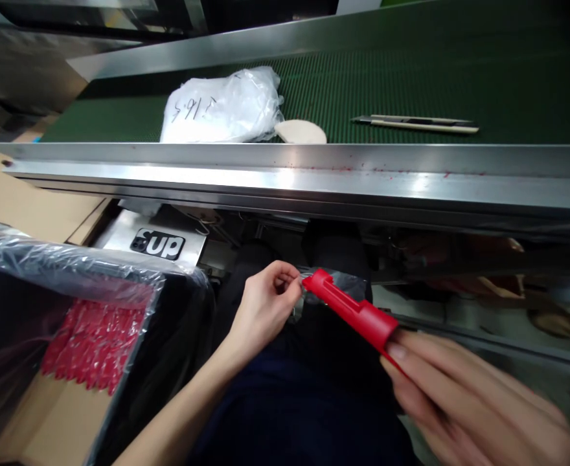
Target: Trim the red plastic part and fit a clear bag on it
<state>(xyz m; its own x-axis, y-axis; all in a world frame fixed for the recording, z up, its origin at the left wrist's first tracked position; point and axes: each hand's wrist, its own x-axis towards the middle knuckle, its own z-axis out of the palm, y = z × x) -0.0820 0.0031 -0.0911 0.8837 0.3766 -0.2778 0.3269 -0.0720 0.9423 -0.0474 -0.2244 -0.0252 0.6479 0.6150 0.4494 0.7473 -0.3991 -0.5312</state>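
My right hand (464, 388) is closed around the lower end of a red plastic part (348, 309), a long hollow tube-like piece with a cut-out along its side. The part slants up and to the left over my lap. At its narrow tip, the thumb and forefinger of my left hand (270, 298) are pinched together. Whatever sits between those fingertips is too small to make out. Behind the red part a piece of clear plastic film (350, 285) shows near my knees, partly hidden.
A green conveyor belt (333, 84) with a metal rail (246, 169) runs across the front. On it lie a white plastic-wrapped bundle (217, 107), a beige rounded piece (302, 132) and a utility knife (418, 123). At left, a lined box (168, 317) holds bagged red parts (95, 340); a phone (157, 244) lies beyond.
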